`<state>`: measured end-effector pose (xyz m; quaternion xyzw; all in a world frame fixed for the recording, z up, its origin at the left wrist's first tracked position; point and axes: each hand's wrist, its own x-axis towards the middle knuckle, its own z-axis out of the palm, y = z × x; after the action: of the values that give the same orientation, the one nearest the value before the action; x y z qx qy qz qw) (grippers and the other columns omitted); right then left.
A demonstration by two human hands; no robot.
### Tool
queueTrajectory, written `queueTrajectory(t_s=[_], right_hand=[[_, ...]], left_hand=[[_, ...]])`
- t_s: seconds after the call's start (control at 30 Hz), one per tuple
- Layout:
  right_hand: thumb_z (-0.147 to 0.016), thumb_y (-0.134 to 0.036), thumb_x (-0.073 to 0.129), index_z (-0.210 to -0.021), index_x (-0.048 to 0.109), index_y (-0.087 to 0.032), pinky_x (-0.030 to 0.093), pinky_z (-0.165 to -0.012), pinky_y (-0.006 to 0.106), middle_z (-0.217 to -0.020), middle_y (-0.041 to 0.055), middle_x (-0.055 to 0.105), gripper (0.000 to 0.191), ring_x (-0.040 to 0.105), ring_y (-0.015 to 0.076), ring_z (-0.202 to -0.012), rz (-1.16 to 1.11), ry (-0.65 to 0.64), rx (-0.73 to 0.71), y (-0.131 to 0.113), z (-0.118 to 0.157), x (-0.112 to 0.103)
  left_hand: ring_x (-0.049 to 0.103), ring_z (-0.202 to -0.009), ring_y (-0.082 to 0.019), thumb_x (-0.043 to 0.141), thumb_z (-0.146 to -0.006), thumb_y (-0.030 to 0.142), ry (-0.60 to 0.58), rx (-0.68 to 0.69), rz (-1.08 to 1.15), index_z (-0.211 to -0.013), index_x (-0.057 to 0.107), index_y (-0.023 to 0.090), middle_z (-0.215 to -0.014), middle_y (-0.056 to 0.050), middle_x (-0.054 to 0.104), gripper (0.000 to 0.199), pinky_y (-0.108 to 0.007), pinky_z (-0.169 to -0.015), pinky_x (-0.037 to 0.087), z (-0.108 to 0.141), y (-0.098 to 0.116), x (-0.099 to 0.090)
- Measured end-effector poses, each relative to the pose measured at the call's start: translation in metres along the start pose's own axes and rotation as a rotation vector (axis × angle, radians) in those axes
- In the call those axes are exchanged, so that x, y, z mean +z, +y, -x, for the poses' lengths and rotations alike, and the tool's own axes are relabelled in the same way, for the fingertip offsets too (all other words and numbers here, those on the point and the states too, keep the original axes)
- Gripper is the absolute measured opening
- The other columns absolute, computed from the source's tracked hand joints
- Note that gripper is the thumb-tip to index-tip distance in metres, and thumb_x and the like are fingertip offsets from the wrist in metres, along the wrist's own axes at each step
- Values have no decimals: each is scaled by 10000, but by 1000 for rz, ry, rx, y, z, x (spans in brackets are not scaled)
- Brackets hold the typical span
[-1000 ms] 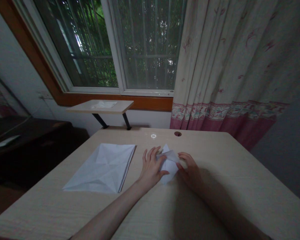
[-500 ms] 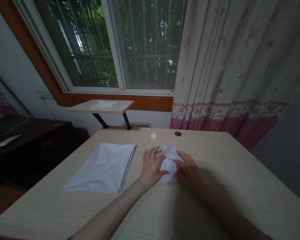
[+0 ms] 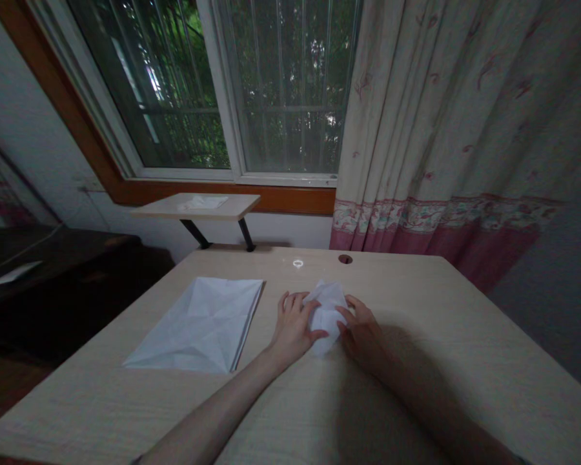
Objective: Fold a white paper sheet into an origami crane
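A small piece of folded white paper (image 3: 327, 316) lies on the wooden desk between my two hands. My left hand (image 3: 294, 323) grips its left side, with the thumb and a finger over the paper. On the right edge, my right hand (image 3: 363, 328) holds it between curled fingers. The underside of the paper and some of the fingertips are hidden. To the left of my left hand lies a stack of large creased white paper sheets (image 3: 201, 326).
The pale desk (image 3: 465, 368) has a cable hole (image 3: 345, 259) near its far edge. A raised shelf (image 3: 169, 206) at the back left carries another piece of white paper (image 3: 203, 203). Behind the desk are a barred window (image 3: 290, 90) and a patterned curtain (image 3: 445, 129).
The raised upper flap of the small folded paper has come down flatter. My right hand's fingers have shifted slightly; my left hand stays nearly in place. The paper stack has not moved.
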<state>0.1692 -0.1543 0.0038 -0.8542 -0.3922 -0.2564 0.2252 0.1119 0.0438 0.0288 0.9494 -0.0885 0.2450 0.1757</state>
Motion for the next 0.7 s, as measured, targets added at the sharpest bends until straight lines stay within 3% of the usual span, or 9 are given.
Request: queueTrajectory(t_s=[0.13,0.37,0.53,0.7], right_hand=[[-963,-213,411,-1208,588,-100,484,-903,471,-1236,214,556,323,550,295,-1081,32,-3,-2,0,1,3],[-968,-261,462,-1141,616,-167,440,-944,461,-1306,178,514,250,497,303,-1158,72,-7,5,-1,-1,-1],[-963,-241,471,-1064,639,-188,439,-924,460,-1175,143,594,203,514,302,-1105,80,-47,31,-1,-2,-3],[-966,-220,460,-1082,633,-167,458,-890,457,-1099,146,614,215,540,293,-1025,49,-50,17,-1,-2,-3]], left_hand=[[491,-1162,-321,902,-600,430,19,7,2,-1163,589,241,-1210,-90,564,672,-535,-1058,298,1,0,1],[496,-1135,-318,945,-516,395,55,-67,17,-1050,581,223,-1225,-88,531,669,-467,-978,386,1,2,-1],[521,-1089,-315,935,-522,438,26,-90,-32,-956,561,196,-1180,-96,540,622,-455,-928,432,-1,7,-7],[538,-1055,-315,918,-561,437,-13,-107,-49,-996,570,179,-1162,-109,541,614,-459,-897,473,-1,8,-8]])
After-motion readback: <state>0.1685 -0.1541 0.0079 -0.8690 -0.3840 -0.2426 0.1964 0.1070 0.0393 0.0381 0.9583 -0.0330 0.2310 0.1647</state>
